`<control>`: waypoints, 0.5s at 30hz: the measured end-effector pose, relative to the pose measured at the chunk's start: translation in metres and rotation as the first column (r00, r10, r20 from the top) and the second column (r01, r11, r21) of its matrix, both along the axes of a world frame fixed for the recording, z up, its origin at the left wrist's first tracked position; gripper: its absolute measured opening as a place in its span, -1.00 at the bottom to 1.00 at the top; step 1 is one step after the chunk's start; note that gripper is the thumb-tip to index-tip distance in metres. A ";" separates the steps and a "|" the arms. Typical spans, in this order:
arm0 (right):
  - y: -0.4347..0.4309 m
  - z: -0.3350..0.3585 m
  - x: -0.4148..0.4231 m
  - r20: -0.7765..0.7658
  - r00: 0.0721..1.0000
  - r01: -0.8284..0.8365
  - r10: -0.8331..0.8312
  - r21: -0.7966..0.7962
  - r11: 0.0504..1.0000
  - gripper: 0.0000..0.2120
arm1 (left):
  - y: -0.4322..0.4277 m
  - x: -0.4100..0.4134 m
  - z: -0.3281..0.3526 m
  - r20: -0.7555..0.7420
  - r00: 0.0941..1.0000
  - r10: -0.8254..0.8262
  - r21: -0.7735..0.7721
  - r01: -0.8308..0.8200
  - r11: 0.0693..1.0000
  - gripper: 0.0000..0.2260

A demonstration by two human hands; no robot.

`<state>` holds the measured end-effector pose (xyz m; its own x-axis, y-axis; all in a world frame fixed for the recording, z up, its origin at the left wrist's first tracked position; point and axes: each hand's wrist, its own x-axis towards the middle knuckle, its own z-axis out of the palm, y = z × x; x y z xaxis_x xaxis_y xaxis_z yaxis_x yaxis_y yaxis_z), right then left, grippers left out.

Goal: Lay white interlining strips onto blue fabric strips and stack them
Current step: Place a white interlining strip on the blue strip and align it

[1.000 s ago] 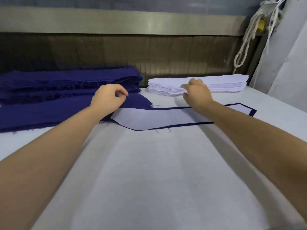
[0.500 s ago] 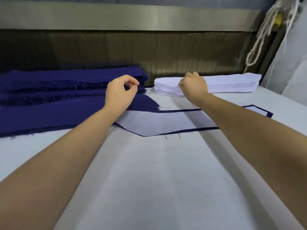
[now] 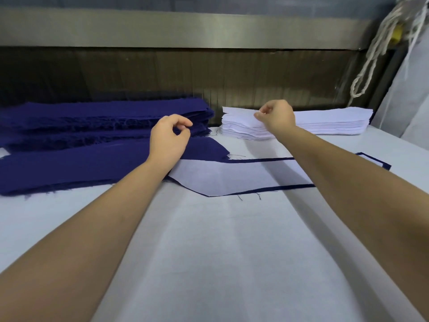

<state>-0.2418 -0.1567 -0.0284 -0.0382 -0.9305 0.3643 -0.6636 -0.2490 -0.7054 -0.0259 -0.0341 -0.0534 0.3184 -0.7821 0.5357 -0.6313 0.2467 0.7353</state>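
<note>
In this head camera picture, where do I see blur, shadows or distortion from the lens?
Head view: the hanging rope at top right is smeared by blur, while the right hand pinching a white interlining strip looks sharp; head view: a soft shadow of that arm crosses the table cover; head view: the wide lens swells both forearms toward the lower corners.

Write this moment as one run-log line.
left hand: at blue strip stack, grip unclear | right hand: pinching top white interlining strip | paired strip: on table
</note>
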 end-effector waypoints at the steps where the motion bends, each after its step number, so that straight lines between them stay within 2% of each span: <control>1: 0.001 0.000 0.000 -0.004 1.000 0.002 -0.002 -0.008 1.000 -0.91 | 0.001 -0.001 0.001 -0.012 1.000 -0.025 0.008 0.025 1.000 -0.80; 4: 0.007 0.002 0.002 -0.070 0.998 0.001 -0.005 -0.053 0.999 -0.87 | 0.004 -0.008 0.005 -0.171 0.970 -0.173 0.067 0.186 0.980 -0.79; 7: 0.021 0.003 0.010 -0.123 0.992 -0.043 0.025 -0.147 0.988 -0.83 | 0.009 -0.020 0.016 -0.435 0.853 -0.287 0.152 0.384 0.911 -0.76; 9: 0.036 0.003 0.019 -0.140 0.987 -0.102 0.074 -0.205 0.974 -0.84 | 0.011 -0.031 0.022 -0.559 0.767 -0.315 0.181 0.484 0.856 -0.75; 12: 0.058 0.000 0.030 -0.135 0.975 -0.203 0.176 -0.225 0.953 -0.85 | 0.012 -0.040 0.027 -0.661 0.676 -0.327 0.170 0.559 0.811 -0.71; 15: 0.074 -0.003 0.036 -0.080 0.957 -0.289 0.279 -0.199 0.936 -0.87 | 0.011 -0.040 0.027 -0.749 0.596 -0.289 0.114 0.546 0.830 -0.64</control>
